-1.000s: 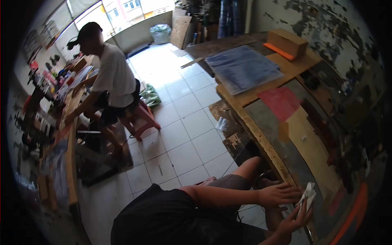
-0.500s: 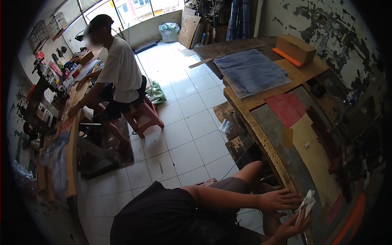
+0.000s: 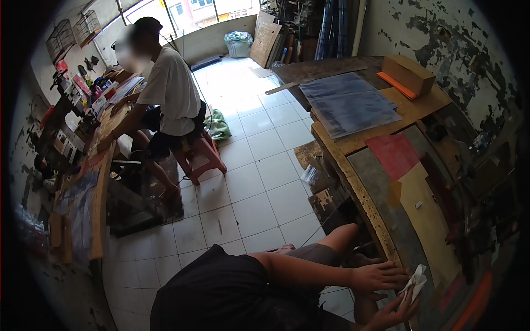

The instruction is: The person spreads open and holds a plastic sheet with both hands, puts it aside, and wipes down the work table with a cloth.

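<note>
My left hand reaches in from the left, palm down, its fingers extended close together toward a crumpled white cloth. Just below it, my right hand grips the lower part of this cloth between thumb and fingers. Both hands are at the near edge of the workbench. On the bench beyond them lie a yellowish sheet, a red sheet and a small white piece.
Clear bluish plastic sheets, a cardboard box and an orange strip lie farther up the bench. Across the tiled floor, a person in a white shirt leans over a cluttered table, beside a red stool.
The view has shifted, so the room's contents sit farther right and the hands slightly lower. My right hand still grips the cloth, with my left hand beside it.
</note>
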